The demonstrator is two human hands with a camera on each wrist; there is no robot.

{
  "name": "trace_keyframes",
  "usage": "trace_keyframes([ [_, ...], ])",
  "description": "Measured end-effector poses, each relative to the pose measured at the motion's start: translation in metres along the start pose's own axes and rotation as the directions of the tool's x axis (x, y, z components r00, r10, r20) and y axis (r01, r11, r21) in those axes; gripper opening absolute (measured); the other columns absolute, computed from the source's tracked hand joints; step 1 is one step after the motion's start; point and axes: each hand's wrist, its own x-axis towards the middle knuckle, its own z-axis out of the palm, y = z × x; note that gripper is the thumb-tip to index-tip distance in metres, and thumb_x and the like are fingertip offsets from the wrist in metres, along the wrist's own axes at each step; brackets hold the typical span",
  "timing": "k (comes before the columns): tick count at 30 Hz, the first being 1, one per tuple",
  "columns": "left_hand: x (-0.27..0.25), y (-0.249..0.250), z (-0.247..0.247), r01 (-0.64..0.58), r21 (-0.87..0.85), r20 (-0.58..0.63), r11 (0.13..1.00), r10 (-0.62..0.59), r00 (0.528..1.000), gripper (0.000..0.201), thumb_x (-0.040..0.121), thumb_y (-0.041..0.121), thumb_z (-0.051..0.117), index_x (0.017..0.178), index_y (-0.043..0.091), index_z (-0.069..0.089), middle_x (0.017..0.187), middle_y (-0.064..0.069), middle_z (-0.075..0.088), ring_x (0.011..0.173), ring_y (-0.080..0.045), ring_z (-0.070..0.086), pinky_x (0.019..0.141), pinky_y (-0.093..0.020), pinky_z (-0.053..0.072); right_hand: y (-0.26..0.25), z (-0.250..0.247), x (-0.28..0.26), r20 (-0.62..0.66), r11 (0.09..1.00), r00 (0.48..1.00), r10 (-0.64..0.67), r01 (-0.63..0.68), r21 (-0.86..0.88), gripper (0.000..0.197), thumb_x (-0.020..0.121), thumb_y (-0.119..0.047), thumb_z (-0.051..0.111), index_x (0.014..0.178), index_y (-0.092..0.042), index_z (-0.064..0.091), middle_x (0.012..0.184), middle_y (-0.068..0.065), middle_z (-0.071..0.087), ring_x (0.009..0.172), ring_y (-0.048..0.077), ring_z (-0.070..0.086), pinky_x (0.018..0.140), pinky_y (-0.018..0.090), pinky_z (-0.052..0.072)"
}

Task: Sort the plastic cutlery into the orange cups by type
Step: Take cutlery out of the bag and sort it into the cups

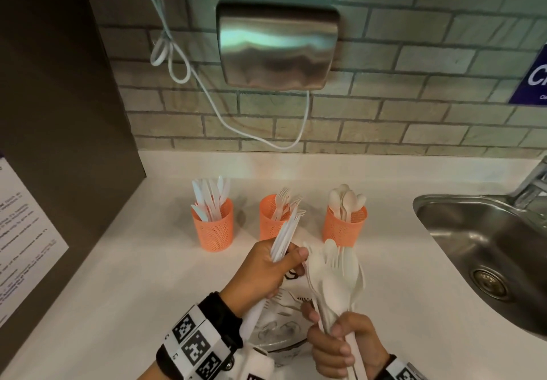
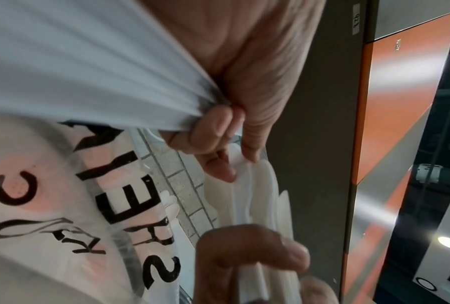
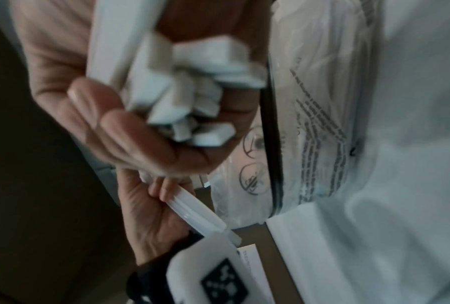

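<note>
Three orange mesh cups stand in a row on the white counter. The left cup (image 1: 213, 228) holds knives, the middle cup (image 1: 270, 219) forks, the right cup (image 1: 344, 227) spoons. My left hand (image 1: 281, 264) grips a bundle of white forks (image 1: 285, 234) by their handles, with the tines pointing up toward the middle cup. My right hand (image 1: 331, 330) holds a bunch of mixed spoons and forks (image 1: 337, 279) upright by the handles. In the right wrist view the handle ends (image 3: 184, 92) show inside my curled fingers (image 3: 109, 115). The left thumb touches the right bunch.
A crumpled clear plastic bag (image 1: 281, 329) with black print lies on the counter under both hands. A steel sink (image 1: 488, 249) and tap (image 1: 532, 184) are at the right. A dark cabinet (image 1: 59, 113) rises at the left. A steel wall unit (image 1: 278, 45) with a white cable hangs behind.
</note>
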Motion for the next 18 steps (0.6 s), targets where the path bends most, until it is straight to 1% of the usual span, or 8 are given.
trace_keyframes([
  [4,0.001,0.000,0.001,-0.009,-0.001,-0.062,1.000,0.009,0.998,0.021,0.090,0.025,0.057,0.077,0.008,0.058,0.058,0.003,0.063,0.030,-0.009,0.030,0.033,-0.016,0.026,-0.009,0.000,-0.004,-0.014,0.999,1.000,0.018,-0.017,0.049,0.029,0.078,-0.017,0.042,0.107,-0.021,0.047,0.059,-0.006,0.042,0.043,0.008,0.036,0.045,0.016,0.033],
  [7,0.001,0.001,0.006,-0.035,-0.009,-0.089,0.999,0.034,0.995,0.026,0.089,0.029,0.057,0.082,0.005,0.051,0.047,0.006,0.048,0.032,-0.009,0.030,0.033,-0.017,0.027,-0.009,-0.002,-0.003,-0.061,0.999,0.998,-0.003,0.005,0.040,0.036,0.082,-0.017,0.040,0.116,-0.021,0.048,0.071,-0.008,0.061,0.044,0.007,0.037,0.047,0.014,0.037],
  [9,0.001,0.000,0.010,-0.053,-0.027,-0.112,0.998,0.049,0.993,0.031,0.087,0.031,0.058,0.086,0.001,0.049,0.044,0.005,0.038,0.032,-0.008,0.030,0.033,-0.018,0.028,-0.006,-0.005,0.000,-0.066,0.999,0.998,-0.023,0.025,0.037,0.039,0.085,-0.017,0.036,0.121,-0.021,0.050,0.078,-0.006,0.064,0.045,0.005,0.040,0.049,0.013,0.042],
  [11,0.001,-0.001,0.013,-0.057,-0.059,-0.139,0.997,0.049,0.989,0.031,0.087,0.030,0.058,0.086,0.001,0.048,0.040,0.008,0.036,0.031,-0.007,0.030,0.033,-0.018,0.029,-0.005,-0.007,0.002,-0.074,0.997,0.997,-0.025,0.031,0.076,0.038,0.087,-0.016,0.035,0.121,-0.018,0.052,0.079,-0.002,0.064,0.050,0.004,0.051,0.050,0.014,0.046],
  [12,0.001,-0.001,0.014,-0.058,-0.086,-0.148,0.995,0.044,0.988,0.029,0.088,0.029,0.057,0.084,0.003,0.047,0.039,0.008,0.036,0.031,-0.006,0.030,0.032,-0.018,0.028,-0.004,-0.007,0.003,-0.081,0.994,0.996,-0.021,0.030,0.101,0.036,0.087,-0.016,0.036,0.118,-0.017,0.054,0.078,-0.001,0.063,0.054,0.005,0.054,0.050,0.015,0.046],
  [14,0.000,-0.002,0.015,-0.056,-0.130,-0.140,0.990,0.038,0.989,0.024,0.089,0.028,0.056,0.080,0.008,0.046,0.039,0.008,0.037,0.030,-0.005,0.030,0.032,-0.016,0.028,-0.003,-0.007,0.004,-0.110,0.992,0.994,-0.019,0.032,0.122,0.030,0.084,-0.017,0.045,0.110,-0.016,0.060,0.068,-0.001,0.060,0.054,0.008,0.052,0.046,0.017,0.045],
  [16,-0.002,-0.002,0.015,-0.067,-0.150,-0.082,0.986,0.055,0.995,0.024,0.084,0.029,0.059,0.081,0.007,0.048,0.042,0.008,0.040,0.030,-0.004,0.032,0.032,-0.015,0.027,-0.003,-0.009,0.004,-0.165,0.992,0.986,-0.032,0.052,0.116,0.025,0.078,-0.017,0.057,0.101,-0.015,0.066,0.057,-0.001,0.055,0.048,0.009,0.048,0.042,0.018,0.043],
  [18,-0.004,-0.001,0.014,-0.061,-0.133,0.003,0.989,0.062,0.998,0.020,0.081,0.026,0.064,0.079,0.008,0.055,0.046,0.007,0.045,0.032,-0.004,0.034,0.032,-0.014,0.028,-0.003,-0.010,0.003,-0.200,0.990,0.979,-0.050,0.075,0.122,0.023,0.073,-0.015,0.062,0.095,-0.015,0.068,0.052,0.000,0.054,0.044,0.009,0.047,0.042,0.020,0.043],
])
